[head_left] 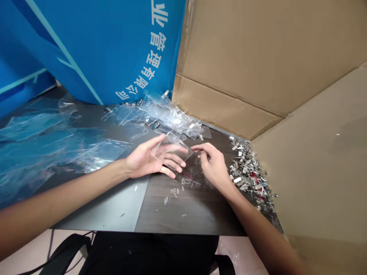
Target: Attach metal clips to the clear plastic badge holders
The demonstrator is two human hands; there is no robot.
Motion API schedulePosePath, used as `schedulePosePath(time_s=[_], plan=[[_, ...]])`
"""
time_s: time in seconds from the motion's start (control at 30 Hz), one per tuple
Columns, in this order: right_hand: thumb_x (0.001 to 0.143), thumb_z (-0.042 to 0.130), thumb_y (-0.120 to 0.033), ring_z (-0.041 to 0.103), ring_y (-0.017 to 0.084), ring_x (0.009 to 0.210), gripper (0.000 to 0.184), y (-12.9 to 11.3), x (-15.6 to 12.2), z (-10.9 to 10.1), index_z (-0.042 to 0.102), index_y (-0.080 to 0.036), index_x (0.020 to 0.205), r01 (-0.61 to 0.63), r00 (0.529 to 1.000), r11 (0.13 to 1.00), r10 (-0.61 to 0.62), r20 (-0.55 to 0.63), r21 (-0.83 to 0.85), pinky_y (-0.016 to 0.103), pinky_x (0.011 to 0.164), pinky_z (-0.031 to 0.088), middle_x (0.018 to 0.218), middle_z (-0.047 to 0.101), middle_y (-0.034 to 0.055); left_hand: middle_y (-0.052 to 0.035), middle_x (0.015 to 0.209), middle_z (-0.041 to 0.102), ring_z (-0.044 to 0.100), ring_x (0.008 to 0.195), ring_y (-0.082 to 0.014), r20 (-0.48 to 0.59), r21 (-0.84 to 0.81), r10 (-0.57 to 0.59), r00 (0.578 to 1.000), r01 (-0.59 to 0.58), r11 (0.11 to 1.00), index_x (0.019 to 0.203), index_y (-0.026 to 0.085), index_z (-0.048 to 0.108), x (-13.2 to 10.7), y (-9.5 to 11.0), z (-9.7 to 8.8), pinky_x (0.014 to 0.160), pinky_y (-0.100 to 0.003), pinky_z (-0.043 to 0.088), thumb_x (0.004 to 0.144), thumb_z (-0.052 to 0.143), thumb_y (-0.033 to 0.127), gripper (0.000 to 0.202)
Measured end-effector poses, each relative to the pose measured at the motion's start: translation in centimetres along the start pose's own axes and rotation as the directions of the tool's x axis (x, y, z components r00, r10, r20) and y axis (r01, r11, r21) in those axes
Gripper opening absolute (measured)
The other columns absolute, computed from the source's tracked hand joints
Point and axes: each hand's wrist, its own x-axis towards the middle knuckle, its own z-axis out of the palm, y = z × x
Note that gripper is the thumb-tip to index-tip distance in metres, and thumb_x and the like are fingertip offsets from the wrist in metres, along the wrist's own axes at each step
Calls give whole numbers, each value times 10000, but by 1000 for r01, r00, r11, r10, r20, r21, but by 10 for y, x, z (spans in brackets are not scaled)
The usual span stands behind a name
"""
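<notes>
A clear plastic badge holder (173, 148) with a punched hole and a slot along its top edge lies across the fingers of my left hand (151, 158). My left thumb presses on its upper left edge, and the palm faces up with the fingers stretched beneath the sheet. My right hand (213, 162) is at the holder's right corner, its thumb and index finger bent together in a pinch. Whatever those fingertips hold is too small to make out. Below the hands, small clear plastic strips (174, 191) and a red bit (188, 176) lie scattered on the dark table (189, 214).
A heap of clear badge holders (169, 112), some with metal clips, lies at the back. More clear sleeves (57, 141) spread over the left side. Loose metal clips (249, 168) are piled at right along the cardboard wall (229, 107). A blue printed banner (114, 46) hangs behind.
</notes>
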Motion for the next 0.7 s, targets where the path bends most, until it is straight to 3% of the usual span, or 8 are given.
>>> schedulePosePath(time_s=[0.07, 0.17, 0.27, 0.37, 0.47, 0.6, 0.7], plan=[[973, 450, -138, 641, 176, 763, 389, -5, -4, 1, 828, -208, 1033, -72, 997, 985, 68, 32, 157, 307, 705, 490, 934, 724, 45, -202, 1252, 839, 791, 1082, -313, 9, 9, -27, 1000, 27, 1000, 1411, 142, 762, 2, -8, 0, 917, -427, 665, 1021, 411, 846, 878], [975, 462, -184, 517, 148, 662, 350, -16, -11, 0, 802, -197, 1057, -218, 966, 910, 149, 214, 354, 279, 614, 397, 815, 613, 1, -214, 1193, 856, 803, 998, -311, -40, 81, -54, 998, 57, 995, 1238, 160, 853, -2, -13, 6, 856, -421, 666, 999, 455, 860, 840], [1042, 536, -290, 490, 149, 665, 274, -28, -16, -1, 795, -202, 1058, -244, 928, 893, 103, 357, 378, 283, 621, 384, 756, 560, -23, -224, 1154, 866, 812, 965, -329, -102, 170, -83, 991, 100, 980, 1089, 187, 887, -5, -13, 15, 788, -422, 667, 960, 519, 878, 793], [1000, 732, -365, 454, 140, 646, 179, -33, -17, 0, 762, -207, 921, -131, 939, 951, 29, 342, 279, 289, 639, 382, 681, 488, -56, -194, 1107, 876, 817, 961, -333, -119, 177, -98, 988, 118, 977, 1034, 217, 877, -5, -12, 20, 770, -421, 680, 911, 565, 921, 780], [982, 769, -365, 438, 132, 620, 226, -31, -16, 3, 693, -217, 830, -100, 963, 963, 30, 267, 252, 283, 624, 375, 646, 484, -66, -172, 1099, 870, 825, 975, -338, -160, 123, -35, 987, 55, 991, 1058, 223, 845, -4, -15, 22, 792, -433, 698, 862, 639, 934, 765], [1039, 714, -397, 523, 147, 667, 274, -26, -15, 4, 667, -220, 835, -124, 970, 951, 56, 236, 284, 283, 641, 425, 747, 621, -19, -130, 1039, 837, 812, 940, -266, -339, 221, 149, 929, -76, 972, 1112, 194, 762, -2, -22, 24, 760, -359, 693, 851, 894, 644, 537], [1082, 664, -395, 588, 160, 712, 266, -26, -17, 4, 730, -210, 902, -131, 957, 949, 46, 287, 287, 295, 702, 477, 821, 691, 3, -75, 899, 769, 768, 858, -204, -395, 365, 246, 885, -94, 926, 1040, 166, 700, 0, -30, 25, 720, -315, 679, 917, 870, 476, 374]])
